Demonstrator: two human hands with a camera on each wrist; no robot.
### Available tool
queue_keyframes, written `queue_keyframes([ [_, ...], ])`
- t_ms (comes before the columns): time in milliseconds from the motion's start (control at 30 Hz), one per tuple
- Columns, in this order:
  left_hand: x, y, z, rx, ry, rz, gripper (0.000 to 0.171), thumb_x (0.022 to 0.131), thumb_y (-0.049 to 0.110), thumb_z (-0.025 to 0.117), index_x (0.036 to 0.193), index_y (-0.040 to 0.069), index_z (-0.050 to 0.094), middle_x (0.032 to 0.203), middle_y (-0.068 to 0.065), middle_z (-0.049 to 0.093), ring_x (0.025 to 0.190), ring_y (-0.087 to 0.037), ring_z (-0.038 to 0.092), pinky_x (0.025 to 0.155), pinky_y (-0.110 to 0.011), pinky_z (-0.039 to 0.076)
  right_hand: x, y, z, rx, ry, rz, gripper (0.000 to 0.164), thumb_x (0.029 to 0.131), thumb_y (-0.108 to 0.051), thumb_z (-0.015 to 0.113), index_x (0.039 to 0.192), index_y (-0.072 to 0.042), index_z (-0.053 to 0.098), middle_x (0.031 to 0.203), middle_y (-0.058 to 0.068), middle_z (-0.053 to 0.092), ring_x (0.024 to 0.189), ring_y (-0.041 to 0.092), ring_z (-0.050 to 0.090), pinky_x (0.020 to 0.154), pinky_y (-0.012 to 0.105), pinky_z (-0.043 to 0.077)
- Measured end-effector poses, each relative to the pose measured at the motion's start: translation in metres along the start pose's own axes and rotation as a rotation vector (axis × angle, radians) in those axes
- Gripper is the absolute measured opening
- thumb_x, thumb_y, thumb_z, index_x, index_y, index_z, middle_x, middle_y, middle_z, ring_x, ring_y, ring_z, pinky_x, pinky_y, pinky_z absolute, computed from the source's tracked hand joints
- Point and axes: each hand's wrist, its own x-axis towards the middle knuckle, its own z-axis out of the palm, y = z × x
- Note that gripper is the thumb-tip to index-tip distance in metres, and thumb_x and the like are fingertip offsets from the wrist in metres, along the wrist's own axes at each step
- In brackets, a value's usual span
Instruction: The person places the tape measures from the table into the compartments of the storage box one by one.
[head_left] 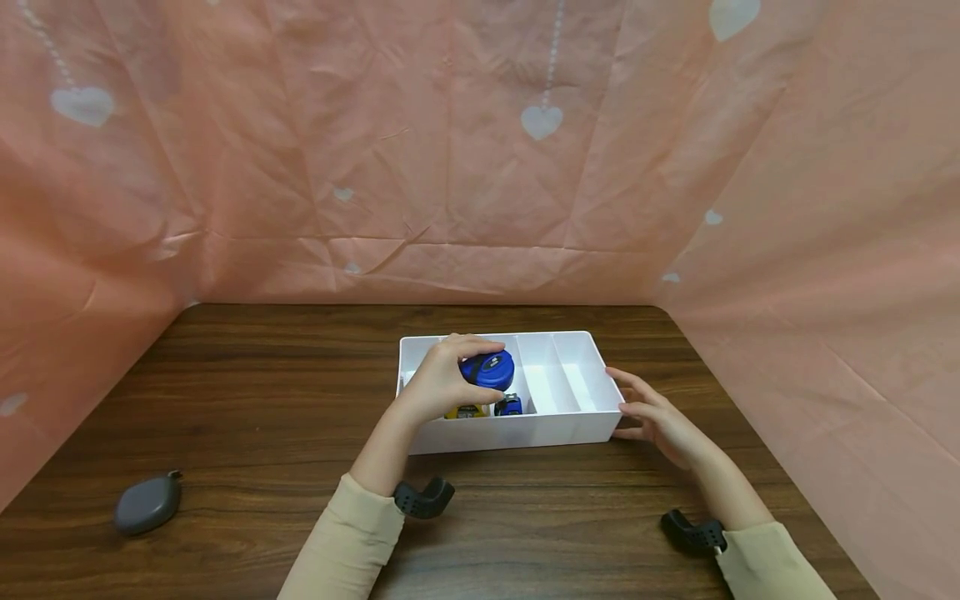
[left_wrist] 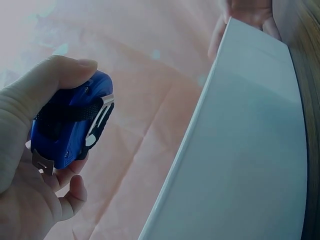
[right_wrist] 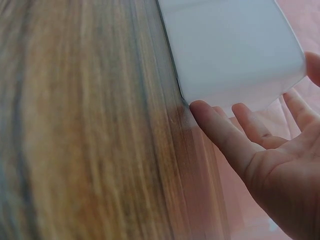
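Observation:
My left hand (head_left: 437, 385) grips a blue tape measure (head_left: 491, 369) between thumb and fingers, over the white divided box (head_left: 517, 431). In the left wrist view, that tape measure (left_wrist: 72, 122) shows a black strap, a metal clip and the metal hook of its blade. Below it, inside the box, lie a yellow tape measure (head_left: 467, 412), partly hidden by the hand, and a small blue-and-black tape measure (head_left: 508, 405). My right hand (head_left: 663, 425) touches the box's right end with outstretched fingers; its fingertips (right_wrist: 201, 107) rest against the end wall.
The box stands on a dark wooden table (head_left: 285, 400), and its two right-hand compartments hold nothing. A grey rounded case (head_left: 147, 504) lies at the table's front left. Pink curtains (head_left: 450, 167) with white hearts hang behind and at both sides.

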Motion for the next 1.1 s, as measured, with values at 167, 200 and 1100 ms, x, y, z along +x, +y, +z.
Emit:
queue_keyframes([
  [167,0.007,0.002,0.007,0.003,-0.030,0.003,0.061,0.067,0.017,0.088,0.123,0.010,0.066,0.125,-0.004,0.060,0.114,-0.023,0.050,0.090,-0.041,0.046,0.000,0.000,0.000,0.003,-0.001,-0.003,0.057,0.100,-0.014,0.044,0.152,-0.014,0.022,0.141,0.031,0.022,0.115,0.024,0.048,0.091,0.058,0.042],
  [200,0.008,0.002,0.009,0.007,-0.035,0.005,0.061,0.067,0.017,0.088,0.124,0.010,0.066,0.125,-0.004,0.060,0.114,-0.023,0.050,0.094,-0.042,0.044,0.000,0.000,0.000,0.005,-0.001,-0.004,0.057,0.100,-0.013,0.044,0.152,-0.014,0.022,0.141,0.031,0.022,0.115,0.024,0.048,0.091,0.058,0.042],
  [1100,0.025,0.013,0.046,0.045,-0.080,0.069,0.062,0.067,0.020,0.087,0.124,0.010,0.066,0.118,-0.004,0.063,0.116,-0.021,0.048,0.090,-0.036,0.045,-0.001,0.000,0.001,-0.005,0.007,0.009,0.056,0.100,-0.015,0.043,0.152,-0.014,0.022,0.141,0.031,0.022,0.116,0.028,0.047,0.091,0.059,0.042],
])
